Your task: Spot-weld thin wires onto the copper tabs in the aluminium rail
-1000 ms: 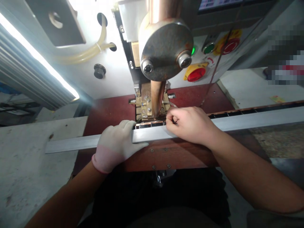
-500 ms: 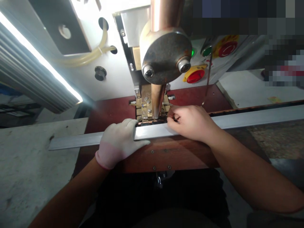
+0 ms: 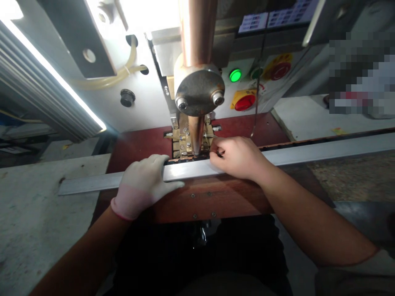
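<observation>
A long flat metal bar [image 3: 194,169] lies across the front of a machine. My left hand [image 3: 140,185], in a white and pink glove, is wrapped over the bar left of the copper electrode [image 3: 196,137], its thumb along the near side. My bare right hand [image 3: 237,158] rests at the bar just right of the electrode, fingertips pinched together. What those fingers hold, if anything, is hidden. The electrode's lower end stands just behind the bar, by a brass fixture [image 3: 182,146] with several screws.
Above the bar hangs a round clamp head [image 3: 200,92] with two bolts. A lit green lamp [image 3: 235,75], a red rotary switch [image 3: 245,101] and a red button [image 3: 280,70] sit on the panel. A thin rod [image 3: 257,102] hangs beside my right hand. A light strip [image 3: 55,76] slants at left.
The view has shifted, so hands and bar appear slightly further left. The clamp head looks lower and smaller, and the green lamp is now fully visible. Both hands keep their places on the bar.
</observation>
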Available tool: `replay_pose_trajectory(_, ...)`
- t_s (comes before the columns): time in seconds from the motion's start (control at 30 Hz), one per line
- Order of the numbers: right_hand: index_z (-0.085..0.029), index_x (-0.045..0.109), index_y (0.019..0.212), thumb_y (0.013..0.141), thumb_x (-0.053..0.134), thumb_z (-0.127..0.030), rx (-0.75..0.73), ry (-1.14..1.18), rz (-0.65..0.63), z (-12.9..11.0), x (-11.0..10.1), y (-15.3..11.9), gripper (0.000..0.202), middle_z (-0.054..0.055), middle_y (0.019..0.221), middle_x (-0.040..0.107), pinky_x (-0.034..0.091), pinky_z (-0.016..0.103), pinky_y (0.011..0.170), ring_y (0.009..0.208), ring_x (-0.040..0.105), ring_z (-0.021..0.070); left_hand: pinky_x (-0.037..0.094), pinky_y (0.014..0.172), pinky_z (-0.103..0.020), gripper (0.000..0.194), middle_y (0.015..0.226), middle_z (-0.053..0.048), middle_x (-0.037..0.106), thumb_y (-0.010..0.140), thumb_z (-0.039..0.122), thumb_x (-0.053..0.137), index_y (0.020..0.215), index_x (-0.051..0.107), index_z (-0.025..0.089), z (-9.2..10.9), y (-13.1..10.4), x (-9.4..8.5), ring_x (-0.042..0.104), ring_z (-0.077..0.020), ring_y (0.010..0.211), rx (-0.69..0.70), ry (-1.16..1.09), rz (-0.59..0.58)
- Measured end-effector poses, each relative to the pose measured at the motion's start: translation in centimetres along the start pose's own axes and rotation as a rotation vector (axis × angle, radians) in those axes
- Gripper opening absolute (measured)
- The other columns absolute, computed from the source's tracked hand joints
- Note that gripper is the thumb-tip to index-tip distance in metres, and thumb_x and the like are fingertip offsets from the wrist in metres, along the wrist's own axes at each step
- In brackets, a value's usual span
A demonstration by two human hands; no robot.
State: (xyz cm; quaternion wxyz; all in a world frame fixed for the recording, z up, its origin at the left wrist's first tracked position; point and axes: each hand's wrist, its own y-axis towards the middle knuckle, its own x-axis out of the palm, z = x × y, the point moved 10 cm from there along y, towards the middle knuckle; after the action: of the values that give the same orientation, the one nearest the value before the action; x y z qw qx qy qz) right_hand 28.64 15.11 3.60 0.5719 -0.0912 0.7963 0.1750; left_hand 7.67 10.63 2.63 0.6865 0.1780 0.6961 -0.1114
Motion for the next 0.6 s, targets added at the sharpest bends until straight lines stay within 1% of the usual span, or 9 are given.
replay_pose_trajectory(0.13, -0.024, 0.073, 0.083, 0.088, 0.057, -0.033, 0.011, -0.007, 0.001, 0.1, 0.0, 0.0, 0.019, 0.005, 0.074, 0.076, 0.029, 0.036, 0.062, 0.066, 0.062, 0.0219, 0.055, 0.084, -0.048, 0.076, 0.118, -0.013, 0.08, 0.083, 0.078, 0.074, 0.131, 0.067, 0.019, -2.5, -1.2, -0.2, 0.076, -0.0376, 0.103, -0.101, 0.018, -0.025)
replay_pose_trajectory(0.2, -0.024, 0.073, 0.083, 0.088, 0.057, -0.033, 0.009, -0.009, 0.001, 0.1, 0.0, 0.0, 0.02, 0.005, 0.074, 0.075, 0.029, 0.036, 0.063, 0.066, 0.062, 0.0219, 0.054, 0.086, -0.047, 0.075, 0.12, -0.013, 0.08, 0.085, 0.077, 0.073, 0.133, 0.067, 0.019, -3.0, -1.5, -0.1, 0.076, -0.037, 0.104, -0.103, 0.013, -0.025)
replay_pose_trajectory(0.3, -0.024, 0.073, 0.083, 0.088, 0.056, -0.034, 0.017, -0.004, 0.002, 0.2, 0.1, -0.1, 0.021, 0.005, 0.074, 0.076, 0.029, 0.035, 0.063, 0.066, 0.062, 0.022, 0.053, 0.087, -0.046, 0.078, 0.125, -0.014, 0.079, 0.089, 0.078, 0.068, 0.139, 0.064, 0.019, -2.6, -1.6, 0.2, 0.076, -0.0352, 0.103, -0.042, 0.026, -0.012)
replay_pose_trajectory(0.37, -0.023, 0.074, 0.084, 0.088, 0.055, -0.035, 0.03, -0.013, -0.006, 0.4, 0.2, -0.1, 0.022, 0.005, 0.075, 0.076, 0.03, 0.035, 0.063, 0.067, 0.063, 0.0224, 0.052, 0.086, -0.045, 0.08, 0.124, -0.014, 0.078, 0.091, 0.08, 0.065, 0.142, 0.063, 0.019, -2.3, -1.5, 0.3, 0.076, -0.0342, 0.101, -0.013, 0.045, -0.006)
replay_pose_trajectory(0.6, -0.023, 0.075, 0.086, 0.089, 0.054, -0.039, 0.049, -0.058, -0.039, 0.5, 0.5, 0.0, 0.027, 0.007, 0.076, 0.077, 0.033, 0.035, 0.063, 0.068, 0.065, 0.0239, 0.047, 0.076, -0.044, 0.078, 0.104, -0.009, 0.078, 0.093, 0.081, 0.06, 0.143, 0.065, 0.023, -2.0, -1.7, 0.4, 0.073, -0.0323, 0.09, 0.014, 0.094, -0.015)
